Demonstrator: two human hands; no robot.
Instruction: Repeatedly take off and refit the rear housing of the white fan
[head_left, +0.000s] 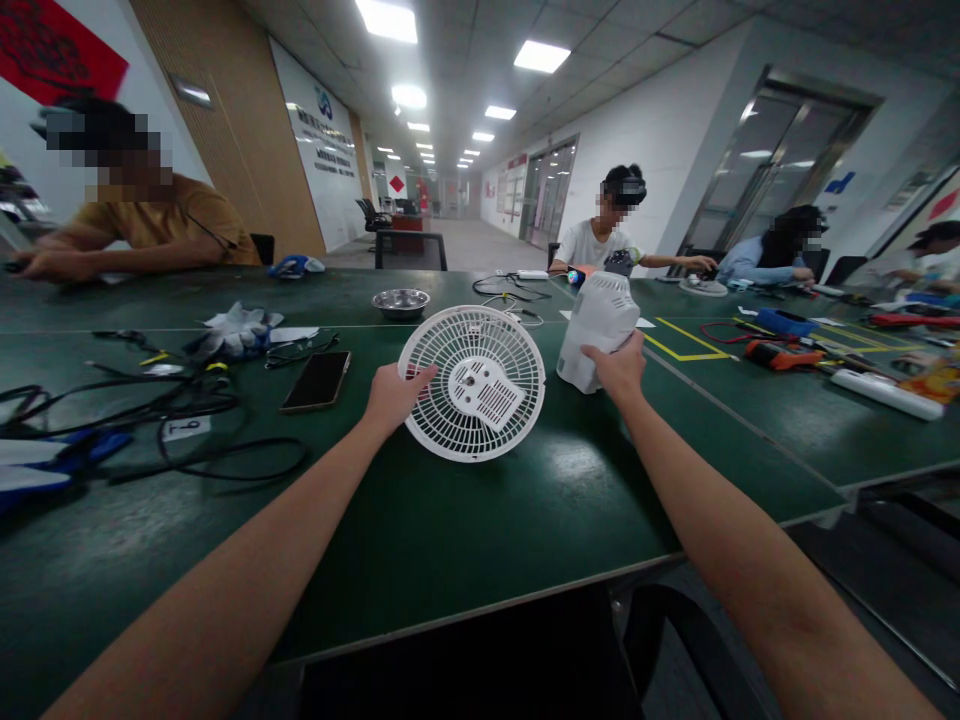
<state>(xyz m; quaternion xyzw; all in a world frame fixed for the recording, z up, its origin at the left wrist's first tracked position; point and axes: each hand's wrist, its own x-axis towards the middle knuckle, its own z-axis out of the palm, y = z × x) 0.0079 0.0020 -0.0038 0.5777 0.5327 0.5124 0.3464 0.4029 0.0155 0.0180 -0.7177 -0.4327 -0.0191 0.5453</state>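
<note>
My left hand (394,398) grips the left rim of a round white fan grille (487,392), its thumb lying over the front bars. The grille is tilted up toward me above the green table (487,540), with a slotted plate at its centre. To its right, my right hand (621,370) is closed round the lower right side of a white plastic housing (596,325), which has vent slots near its top. The fingers behind the housing are hidden. Between grille and housing there is a small gap.
A phone (318,382), black cables (202,400) and gloves (238,332) lie on the left. A metal bowl (402,303) stands behind the grille. Right are yellow tape lines (690,356) and an orange-black tool (781,355). Several people sit around the table.
</note>
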